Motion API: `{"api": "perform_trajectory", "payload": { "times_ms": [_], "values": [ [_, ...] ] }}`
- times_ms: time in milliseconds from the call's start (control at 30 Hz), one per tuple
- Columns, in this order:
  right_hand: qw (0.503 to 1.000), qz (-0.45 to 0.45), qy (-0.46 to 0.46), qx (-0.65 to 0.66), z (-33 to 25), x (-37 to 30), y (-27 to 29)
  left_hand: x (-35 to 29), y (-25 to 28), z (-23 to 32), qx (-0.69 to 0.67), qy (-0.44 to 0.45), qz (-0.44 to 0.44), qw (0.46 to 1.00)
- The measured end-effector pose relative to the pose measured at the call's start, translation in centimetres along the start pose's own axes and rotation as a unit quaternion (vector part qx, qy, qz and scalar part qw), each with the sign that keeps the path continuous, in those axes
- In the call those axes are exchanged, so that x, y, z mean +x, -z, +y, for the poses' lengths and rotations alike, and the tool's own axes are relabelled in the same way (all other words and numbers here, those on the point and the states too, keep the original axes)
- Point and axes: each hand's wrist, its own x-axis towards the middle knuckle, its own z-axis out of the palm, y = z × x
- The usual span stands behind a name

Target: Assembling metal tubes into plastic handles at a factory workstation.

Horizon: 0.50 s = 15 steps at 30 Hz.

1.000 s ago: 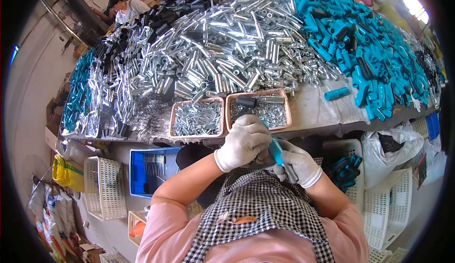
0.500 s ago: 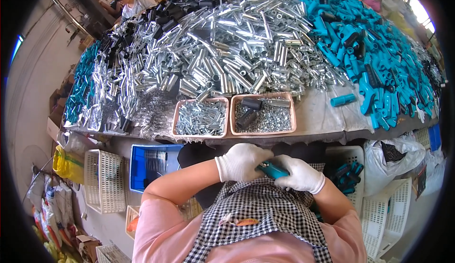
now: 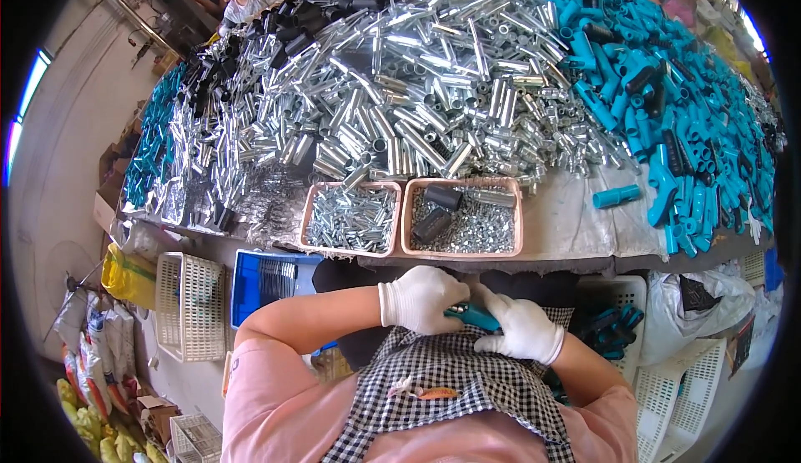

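Both hands wear white knitted gloves and meet in front of the checked apron (image 3: 467, 363). A teal plastic handle (image 3: 477, 317) with dark parts near its left end lies between them. My left hand (image 3: 424, 300) is closed round that left end. My right hand (image 3: 524, 328) grips the other end, its fingers reaching up past the handle toward the table. The fingertips and much of the handle are hidden by the gloves. Just beyond the hands, at the table's edge, stand a tray of small metal pins (image 3: 355, 221) and a tray of small metal parts (image 3: 492, 239) with two black sleeves (image 3: 432, 225).
Metal tubes (image 3: 409, 121) heap across the table, with black sleeves (image 3: 334, 0) behind and teal handles (image 3: 667, 104) at right. One teal tube (image 3: 617, 197) lies apart. Below stand a blue bin (image 3: 250, 284), white baskets (image 3: 192, 313) and a crate of teal-black pieces (image 3: 638, 304). People sit beyond.
The whole view has shifted slightly, so the table sits lower in it. My right hand has turned and its fingers reach further up; both hands still hold the teal handle.
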Motion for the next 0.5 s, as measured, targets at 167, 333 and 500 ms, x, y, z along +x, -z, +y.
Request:
{"api": "perform_trajectory", "payload": {
  "times_ms": [167,333,500],
  "values": [
    [0.947,-0.003,0.033,0.32,2.7,-0.3,-1.3,1.3,3.3,0.0,0.033,0.065,0.057,0.996],
    [0.708,0.073,-0.097,0.696,0.5,-1.2,-0.6,0.9,3.5,-4.2,0.166,0.236,0.228,0.93],
    [0.606,0.024,-0.107,0.788,-0.3,-1.6,-1.6,0.0,4.4,-5.2,0.067,0.198,0.313,0.926]
  ]
}}
